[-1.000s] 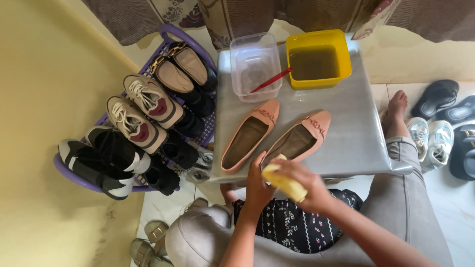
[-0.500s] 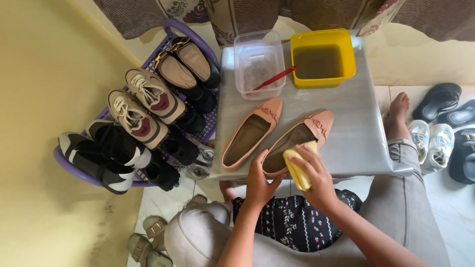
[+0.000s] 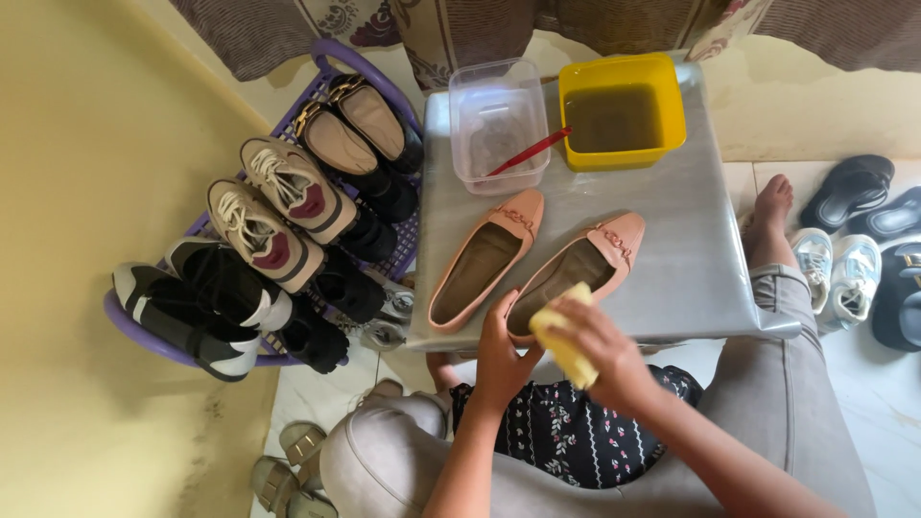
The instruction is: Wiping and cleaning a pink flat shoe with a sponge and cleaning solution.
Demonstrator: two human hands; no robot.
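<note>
Grey table [image 3: 691,259]: flats [image 3: 484,259], two tubs [image 3: 622,110]

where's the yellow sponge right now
In the head view the yellow sponge is low centre, in the right hand, pressed to the heel of the right-side pink shoe.

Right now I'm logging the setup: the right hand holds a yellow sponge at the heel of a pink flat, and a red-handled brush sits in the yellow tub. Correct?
Not quite. In the head view the red-handled brush rests in the clear plastic container, not the yellow tub. The rest holds: the right hand presses a yellow sponge at the heel of a pink flat.
</note>
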